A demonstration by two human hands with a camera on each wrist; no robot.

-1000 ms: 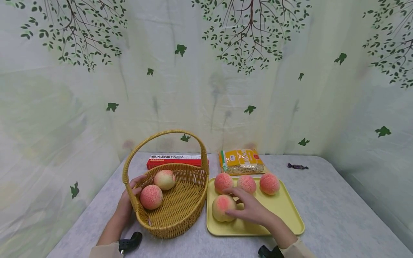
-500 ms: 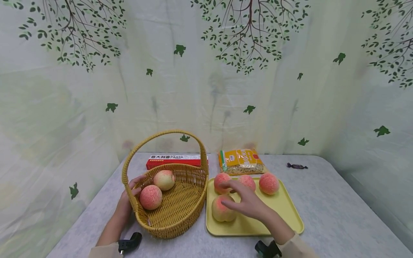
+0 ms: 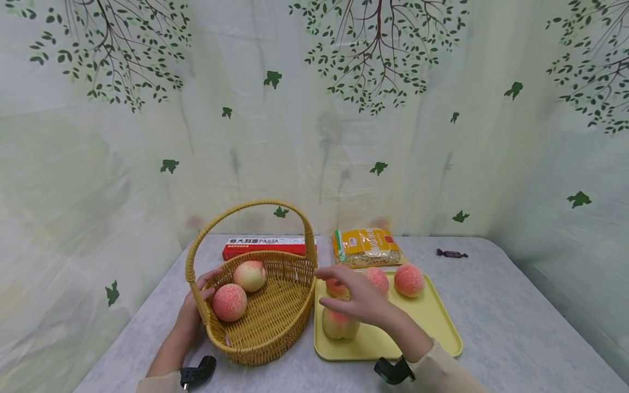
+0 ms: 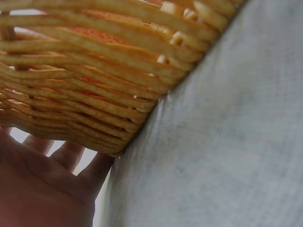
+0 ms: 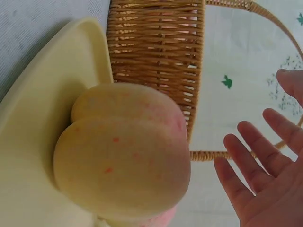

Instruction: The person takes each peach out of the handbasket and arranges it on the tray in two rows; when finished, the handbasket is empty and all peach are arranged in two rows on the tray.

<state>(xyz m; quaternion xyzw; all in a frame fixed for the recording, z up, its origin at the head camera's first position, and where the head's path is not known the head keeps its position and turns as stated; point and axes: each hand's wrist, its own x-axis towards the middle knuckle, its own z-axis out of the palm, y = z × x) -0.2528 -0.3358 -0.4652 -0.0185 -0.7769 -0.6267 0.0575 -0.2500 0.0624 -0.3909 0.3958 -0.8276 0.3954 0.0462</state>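
On the left stands a wicker basket [image 3: 280,316] with a tall arched handle, holding a pink peach [image 3: 229,302] and a paler one [image 3: 249,276]. My left hand [image 3: 189,311] grips its left side, thumb over the rim; in the left wrist view the fingers [image 4: 71,153] lie against the outer weave. My right hand [image 3: 366,299] hovers, fingers spread and holding nothing, over the left part of a yellow tray [image 3: 427,333]. Below it a large pale peach [image 3: 340,326] sits on the tray, apart from the hand in the right wrist view. The hand partly hides a pink peach [image 3: 336,287] behind.
Two more pink peaches, one in the middle [image 3: 377,280] and one at the right [image 3: 409,280], line the tray's back edge. Behind are a red and white pasta box [image 3: 265,247] and an orange food bag [image 3: 366,247]. A dark wrapped candy [image 3: 451,254] lies back right.
My right hand has lifted off the large pale peach and moved up and left, its fingers spreading. The peach stays in place. My left hand and the basket have not moved.
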